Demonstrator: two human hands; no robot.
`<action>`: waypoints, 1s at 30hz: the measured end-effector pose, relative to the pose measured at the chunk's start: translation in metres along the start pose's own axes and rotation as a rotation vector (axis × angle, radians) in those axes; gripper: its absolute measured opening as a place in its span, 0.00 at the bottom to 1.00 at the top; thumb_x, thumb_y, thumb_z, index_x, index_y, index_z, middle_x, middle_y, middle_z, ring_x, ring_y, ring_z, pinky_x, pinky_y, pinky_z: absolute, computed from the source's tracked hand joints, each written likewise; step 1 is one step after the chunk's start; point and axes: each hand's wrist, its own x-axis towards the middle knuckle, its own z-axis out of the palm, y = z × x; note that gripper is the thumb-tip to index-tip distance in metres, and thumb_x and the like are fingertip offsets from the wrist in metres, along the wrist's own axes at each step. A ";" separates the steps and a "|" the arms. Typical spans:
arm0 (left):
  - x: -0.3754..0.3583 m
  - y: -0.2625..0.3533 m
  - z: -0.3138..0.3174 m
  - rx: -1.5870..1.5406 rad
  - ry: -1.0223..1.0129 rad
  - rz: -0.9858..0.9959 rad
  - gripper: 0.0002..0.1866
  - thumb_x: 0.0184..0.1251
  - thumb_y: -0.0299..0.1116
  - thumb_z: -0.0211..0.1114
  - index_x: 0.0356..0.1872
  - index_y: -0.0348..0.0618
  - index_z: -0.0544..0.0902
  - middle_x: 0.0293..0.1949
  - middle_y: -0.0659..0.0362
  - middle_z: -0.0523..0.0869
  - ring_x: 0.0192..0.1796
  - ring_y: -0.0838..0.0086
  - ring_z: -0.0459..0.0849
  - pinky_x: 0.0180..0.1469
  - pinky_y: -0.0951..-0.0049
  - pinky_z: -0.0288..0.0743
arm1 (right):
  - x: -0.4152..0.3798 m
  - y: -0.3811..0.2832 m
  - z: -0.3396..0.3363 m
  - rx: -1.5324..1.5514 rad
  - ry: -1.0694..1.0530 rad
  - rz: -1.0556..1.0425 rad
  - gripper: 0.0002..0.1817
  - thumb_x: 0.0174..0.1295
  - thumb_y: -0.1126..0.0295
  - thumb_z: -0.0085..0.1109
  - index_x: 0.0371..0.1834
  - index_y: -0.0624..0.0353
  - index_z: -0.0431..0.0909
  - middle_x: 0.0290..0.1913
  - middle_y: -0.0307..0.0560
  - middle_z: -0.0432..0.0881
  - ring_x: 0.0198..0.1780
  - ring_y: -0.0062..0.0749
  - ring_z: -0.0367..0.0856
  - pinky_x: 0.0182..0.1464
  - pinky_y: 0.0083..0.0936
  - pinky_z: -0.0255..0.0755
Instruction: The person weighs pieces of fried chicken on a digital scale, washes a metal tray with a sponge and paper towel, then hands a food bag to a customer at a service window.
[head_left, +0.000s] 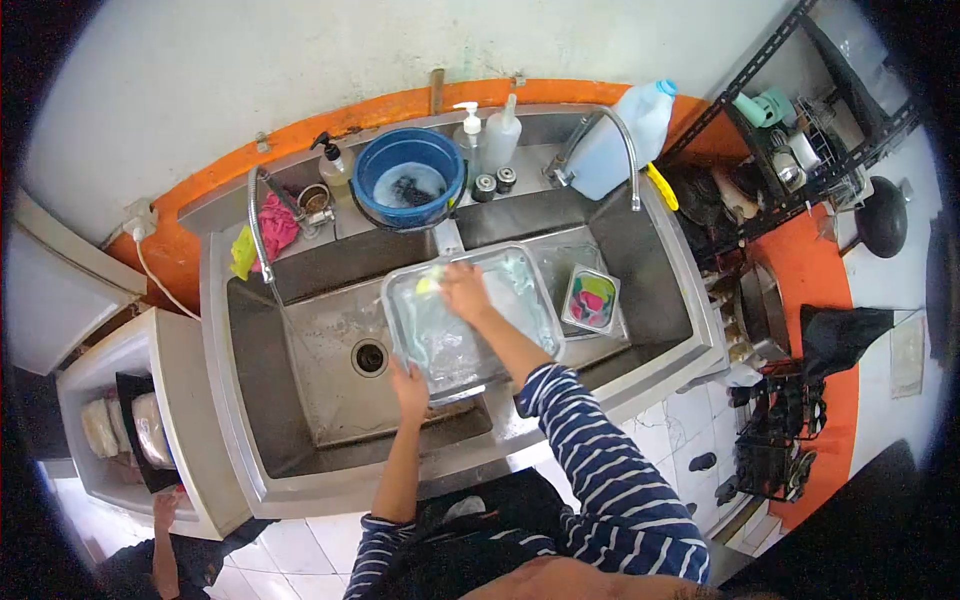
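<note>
A rectangular metal tray (500,345), smeared with suds, is tilted over the divider between the two sink basins. My left hand (408,390) grips its near left edge, the thumb showing along the side. Inside the tray, near its far left corner, my right hand (465,293) is closed on a pale yellow sponge (429,281) pressed to the surface. Part of the sponge is hidden by the fingers. To the right of the tray, a small metal container (592,299) with green and pink items in it sits in the right basin.
Along the sink's back ledge stand a blue bucket (409,178) of sudsy water, pump bottles (468,135) and a large jug (630,140). Curved faucets (256,225) reach over both basins. Another person's hand (167,507) is at a white open bin (190,400) on the left.
</note>
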 end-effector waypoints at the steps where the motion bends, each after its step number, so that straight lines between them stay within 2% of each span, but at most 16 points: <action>1: 0.000 0.005 -0.003 -0.001 -0.005 -0.005 0.20 0.58 0.25 0.49 0.51 0.26 0.61 0.45 0.36 0.70 0.48 0.49 0.70 0.49 0.65 0.64 | -0.007 0.023 -0.005 0.009 0.109 0.053 0.10 0.48 0.66 0.51 0.29 0.61 0.74 0.40 0.49 0.72 0.42 0.44 0.70 0.42 0.41 0.64; 3: 0.004 0.023 -0.011 -0.183 -0.024 -0.092 0.20 0.58 0.25 0.49 0.51 0.26 0.62 0.49 0.36 0.68 0.52 0.48 0.67 0.53 0.65 0.60 | -0.017 0.055 -0.034 -0.038 0.031 0.494 0.09 0.48 0.68 0.48 0.27 0.62 0.76 0.43 0.51 0.71 0.42 0.42 0.70 0.44 0.37 0.65; 6: -0.002 -0.006 0.011 0.036 0.002 -0.076 0.18 0.58 0.26 0.49 0.49 0.27 0.63 0.48 0.38 0.69 0.51 0.51 0.69 0.53 0.66 0.59 | -0.047 0.063 -0.049 -0.198 -0.092 0.400 0.12 0.50 0.72 0.44 0.32 0.68 0.74 0.45 0.58 0.69 0.42 0.46 0.70 0.41 0.36 0.67; 8: -0.010 -0.009 0.018 -0.004 0.041 -0.083 0.18 0.59 0.26 0.50 0.49 0.28 0.64 0.47 0.39 0.70 0.51 0.53 0.69 0.53 0.66 0.59 | -0.077 0.046 -0.045 -0.182 0.056 0.515 0.11 0.53 0.72 0.43 0.33 0.67 0.73 0.41 0.59 0.71 0.42 0.51 0.70 0.45 0.41 0.64; 10: -0.014 0.004 0.026 -0.049 0.085 -0.081 0.18 0.59 0.26 0.50 0.49 0.28 0.64 0.45 0.40 0.72 0.50 0.55 0.70 0.52 0.66 0.60 | -0.106 0.006 -0.019 -0.212 0.201 0.487 0.14 0.53 0.71 0.43 0.39 0.67 0.72 0.46 0.63 0.68 0.46 0.54 0.67 0.51 0.44 0.59; 12: -0.017 0.035 0.020 -0.254 -0.005 -0.242 0.17 0.58 0.27 0.50 0.48 0.29 0.64 0.46 0.40 0.72 0.51 0.56 0.70 0.53 0.65 0.59 | -0.110 -0.049 -0.004 -0.032 0.023 0.492 0.16 0.54 0.69 0.42 0.44 0.65 0.71 0.51 0.63 0.65 0.53 0.53 0.63 0.53 0.48 0.55; 14: -0.016 0.042 0.015 -0.301 -0.013 -0.234 0.17 0.58 0.27 0.50 0.48 0.29 0.64 0.47 0.40 0.71 0.51 0.56 0.70 0.53 0.65 0.59 | -0.082 -0.093 -0.045 0.189 -0.374 0.385 0.17 0.56 0.67 0.40 0.47 0.60 0.70 0.56 0.60 0.61 0.58 0.51 0.57 0.54 0.47 0.53; 16: -0.013 0.039 0.016 -0.340 -0.039 -0.206 0.17 0.58 0.26 0.50 0.48 0.29 0.65 0.48 0.41 0.71 0.51 0.56 0.70 0.53 0.65 0.59 | -0.089 -0.062 -0.022 0.099 -0.298 0.321 0.18 0.57 0.65 0.40 0.49 0.56 0.69 0.55 0.57 0.62 0.58 0.48 0.57 0.54 0.48 0.53; 17: -0.016 0.029 0.025 -0.278 0.056 -0.171 0.17 0.58 0.26 0.50 0.49 0.29 0.64 0.48 0.42 0.71 0.50 0.57 0.70 0.53 0.67 0.59 | -0.094 -0.045 -0.017 -0.002 -0.235 0.251 0.18 0.58 0.63 0.39 0.51 0.53 0.68 0.54 0.54 0.64 0.58 0.44 0.58 0.54 0.49 0.52; 19: -0.021 0.024 0.031 -0.218 0.144 -0.143 0.18 0.59 0.26 0.49 0.49 0.28 0.64 0.47 0.43 0.71 0.49 0.58 0.71 0.53 0.68 0.60 | -0.069 -0.001 -0.053 0.007 -0.136 0.666 0.20 0.58 0.65 0.38 0.52 0.58 0.66 0.57 0.55 0.60 0.60 0.45 0.55 0.56 0.51 0.48; 22: -0.008 0.040 0.026 -0.221 0.109 -0.122 0.20 0.59 0.27 0.50 0.51 0.26 0.62 0.47 0.44 0.72 0.48 0.59 0.71 0.52 0.69 0.60 | -0.070 -0.004 -0.033 -0.216 0.031 0.672 0.26 0.57 0.63 0.40 0.57 0.64 0.58 0.62 0.56 0.53 0.64 0.48 0.46 0.60 0.51 0.41; 23: -0.004 0.052 0.020 -0.386 0.051 -0.205 0.20 0.59 0.27 0.50 0.51 0.25 0.62 0.47 0.44 0.72 0.49 0.60 0.71 0.53 0.69 0.60 | -0.076 -0.021 -0.022 -0.097 0.001 0.606 0.27 0.57 0.65 0.39 0.57 0.70 0.55 0.64 0.55 0.50 0.65 0.45 0.45 0.62 0.50 0.38; 25: -0.004 0.053 0.017 -0.548 -0.013 -0.287 0.20 0.59 0.26 0.50 0.51 0.25 0.62 0.48 0.44 0.72 0.49 0.61 0.71 0.53 0.69 0.60 | -0.088 -0.063 -0.014 0.061 -0.088 0.336 0.24 0.56 0.67 0.39 0.56 0.67 0.59 0.63 0.55 0.52 0.65 0.42 0.48 0.62 0.48 0.39; 28: -0.002 0.042 0.022 -0.368 0.022 -0.220 0.18 0.59 0.25 0.49 0.50 0.26 0.64 0.47 0.45 0.72 0.49 0.64 0.71 0.52 0.70 0.61 | -0.101 -0.031 -0.017 0.081 -0.075 0.223 0.21 0.52 0.71 0.40 0.50 0.69 0.64 0.60 0.57 0.56 0.61 0.48 0.55 0.62 0.43 0.44; 29: -0.004 0.044 0.021 -0.318 0.032 -0.137 0.18 0.59 0.25 0.49 0.49 0.26 0.65 0.47 0.45 0.73 0.49 0.64 0.71 0.52 0.70 0.61 | -0.092 -0.006 -0.028 -0.044 0.042 0.283 0.17 0.50 0.74 0.43 0.44 0.67 0.68 0.56 0.55 0.62 0.56 0.48 0.61 0.58 0.42 0.51; 30: -0.008 0.046 0.019 -0.267 0.044 -0.061 0.17 0.59 0.24 0.49 0.48 0.26 0.65 0.46 0.46 0.73 0.48 0.65 0.71 0.51 0.70 0.61 | -0.089 0.007 -0.034 -0.043 0.037 0.278 0.17 0.50 0.74 0.43 0.44 0.67 0.68 0.56 0.55 0.62 0.56 0.48 0.61 0.58 0.42 0.51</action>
